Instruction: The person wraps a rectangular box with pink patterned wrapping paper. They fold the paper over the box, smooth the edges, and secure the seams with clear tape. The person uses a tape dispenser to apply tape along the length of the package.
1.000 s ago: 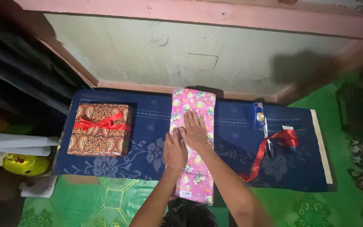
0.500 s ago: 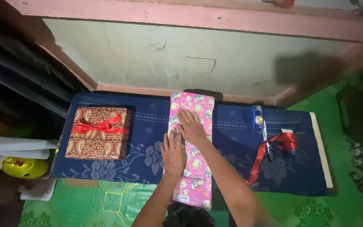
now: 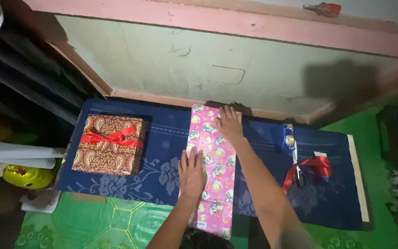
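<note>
A long folded strip of pink patterned wrapping paper (image 3: 217, 184) lies across a low table covered with a dark blue cloth (image 3: 162, 138). My left hand (image 3: 192, 169) presses flat on the paper's left side near the middle, fingers apart. My right hand (image 3: 228, 123) rests flat on the far end of the paper, close to the wall. Neither hand grips anything.
A brown patterned gift box with a red ribbon bow (image 3: 109, 144) sits on the left of the cloth. On the right lie a blue tape dispenser (image 3: 289, 138), scissors (image 3: 298, 170) and a loose red ribbon (image 3: 316, 167). A green mat (image 3: 93, 223) covers the floor; a wall stands behind.
My right hand has slid along the pink paper from its middle to the far end. My left hand stays pressed near the middle.
</note>
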